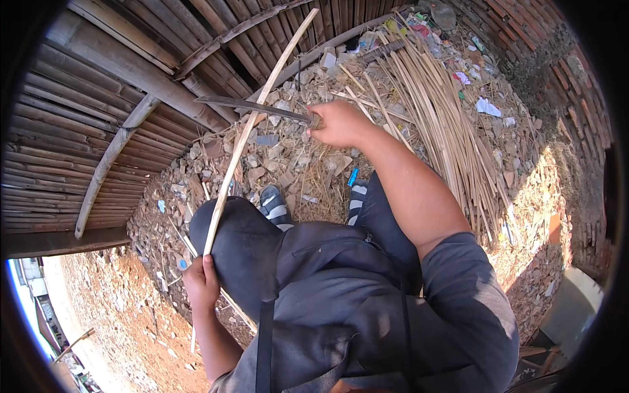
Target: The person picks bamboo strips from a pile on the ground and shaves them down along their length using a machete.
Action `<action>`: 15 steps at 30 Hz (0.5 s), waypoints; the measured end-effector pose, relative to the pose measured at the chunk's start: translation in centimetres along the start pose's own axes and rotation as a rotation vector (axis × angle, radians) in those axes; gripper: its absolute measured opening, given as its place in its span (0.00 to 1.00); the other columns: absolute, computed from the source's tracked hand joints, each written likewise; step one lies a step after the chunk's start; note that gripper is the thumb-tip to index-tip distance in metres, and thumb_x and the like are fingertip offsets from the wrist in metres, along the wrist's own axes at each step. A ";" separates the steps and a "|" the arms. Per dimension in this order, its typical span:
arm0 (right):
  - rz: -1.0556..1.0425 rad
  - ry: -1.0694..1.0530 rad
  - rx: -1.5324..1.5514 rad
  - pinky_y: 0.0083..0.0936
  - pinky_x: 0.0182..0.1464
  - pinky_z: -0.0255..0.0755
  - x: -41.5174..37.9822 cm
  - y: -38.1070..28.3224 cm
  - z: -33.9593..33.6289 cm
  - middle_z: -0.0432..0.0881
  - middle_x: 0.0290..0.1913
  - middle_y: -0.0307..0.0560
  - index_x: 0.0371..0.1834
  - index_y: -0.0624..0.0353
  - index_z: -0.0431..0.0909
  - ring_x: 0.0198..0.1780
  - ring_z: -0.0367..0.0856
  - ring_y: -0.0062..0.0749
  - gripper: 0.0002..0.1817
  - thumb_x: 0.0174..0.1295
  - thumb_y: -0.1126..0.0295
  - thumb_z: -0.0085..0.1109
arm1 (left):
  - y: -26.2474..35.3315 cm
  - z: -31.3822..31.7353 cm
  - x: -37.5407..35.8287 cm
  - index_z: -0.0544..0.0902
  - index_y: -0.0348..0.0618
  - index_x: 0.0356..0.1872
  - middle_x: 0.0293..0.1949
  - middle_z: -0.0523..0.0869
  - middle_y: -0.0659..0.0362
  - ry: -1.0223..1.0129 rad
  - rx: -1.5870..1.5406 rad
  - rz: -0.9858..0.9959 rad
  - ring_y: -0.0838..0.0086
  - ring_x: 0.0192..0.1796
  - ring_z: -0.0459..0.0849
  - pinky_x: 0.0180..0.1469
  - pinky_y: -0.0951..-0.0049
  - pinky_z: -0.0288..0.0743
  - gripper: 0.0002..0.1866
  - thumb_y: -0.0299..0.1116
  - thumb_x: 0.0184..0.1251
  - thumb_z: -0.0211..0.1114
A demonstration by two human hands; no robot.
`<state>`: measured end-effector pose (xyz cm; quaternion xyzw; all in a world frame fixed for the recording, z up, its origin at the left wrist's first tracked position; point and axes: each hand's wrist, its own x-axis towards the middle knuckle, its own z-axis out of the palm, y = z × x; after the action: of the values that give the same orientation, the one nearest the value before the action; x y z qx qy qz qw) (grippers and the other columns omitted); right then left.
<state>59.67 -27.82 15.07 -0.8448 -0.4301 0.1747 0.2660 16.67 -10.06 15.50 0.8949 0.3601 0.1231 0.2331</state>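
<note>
The left hand [201, 283] grips the pale strip [237, 156] low and the right hand [342, 123] is closed around the knife [282, 111], so a flat, light blade angle seems safest.

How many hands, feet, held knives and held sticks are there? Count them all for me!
Hands: 2, left hand and right hand
Feet: 2
Held knife: 1
Held stick: 1
Total: 6

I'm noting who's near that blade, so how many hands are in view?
2. The left hand holds the pale strip beside the left leg; the right hand grips the knife farther forward. No others show.
</note>
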 end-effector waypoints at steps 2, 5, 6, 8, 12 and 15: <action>-0.002 0.016 -0.005 0.48 0.54 0.79 -0.2 -0.4 0.1 0.88 0.44 0.61 0.51 0.56 0.85 0.49 0.87 0.57 0.20 0.59 0.57 0.70 | 0.0 -0.1 -0.1 0.73 0.36 0.23 0.15 0.71 0.48 -0.003 0.003 -0.005 0.58 0.17 0.69 0.24 0.59 0.63 0.25 0.42 0.83 0.55; -0.051 0.001 0.056 0.48 0.52 0.80 -0.2 -0.4 0.1 0.88 0.43 0.61 0.49 0.56 0.85 0.49 0.87 0.57 0.19 0.60 0.58 0.69 | 0.0 0.0 -0.1 0.73 0.36 0.24 0.15 0.72 0.48 0.002 -0.012 -0.001 0.58 0.17 0.69 0.24 0.59 0.63 0.25 0.43 0.83 0.55; -0.051 0.011 0.048 0.48 0.52 0.80 -0.2 -0.4 0.1 0.88 0.43 0.61 0.49 0.57 0.85 0.48 0.87 0.57 0.19 0.60 0.58 0.69 | -0.1 0.1 -0.1 0.73 0.36 0.24 0.15 0.72 0.48 0.004 -0.021 0.002 0.58 0.17 0.69 0.24 0.60 0.63 0.25 0.43 0.82 0.55; -0.053 0.031 0.034 0.48 0.52 0.80 -0.3 -0.7 0.2 0.88 0.43 0.61 0.48 0.57 0.85 0.48 0.87 0.57 0.18 0.60 0.58 0.69 | -0.2 0.2 -0.1 0.73 0.36 0.24 0.15 0.72 0.48 0.012 -0.027 0.005 0.59 0.17 0.69 0.24 0.60 0.63 0.25 0.43 0.83 0.55; -0.012 -0.035 -0.042 0.47 0.54 0.79 -0.8 -1.7 -0.6 0.88 0.45 0.62 0.53 0.55 0.85 0.50 0.86 0.57 0.21 0.59 0.57 0.70 | -0.2 0.2 -0.2 0.74 0.36 0.24 0.15 0.72 0.48 0.003 -0.017 -0.004 0.59 0.17 0.70 0.24 0.59 0.63 0.26 0.44 0.83 0.55; 0.012 0.019 -0.042 0.46 0.57 0.79 0.3 0.7 0.2 0.87 0.49 0.62 0.58 0.56 0.83 0.53 0.86 0.57 0.25 0.59 0.56 0.70 | -0.4 0.1 -0.2 0.74 0.35 0.24 0.15 0.73 0.47 0.007 0.040 0.005 0.56 0.17 0.71 0.25 0.58 0.65 0.26 0.44 0.82 0.55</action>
<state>60.18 -27.81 14.53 -0.8544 -0.4260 0.1592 0.2514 16.40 -9.98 15.18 0.8998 0.3611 0.1196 0.2138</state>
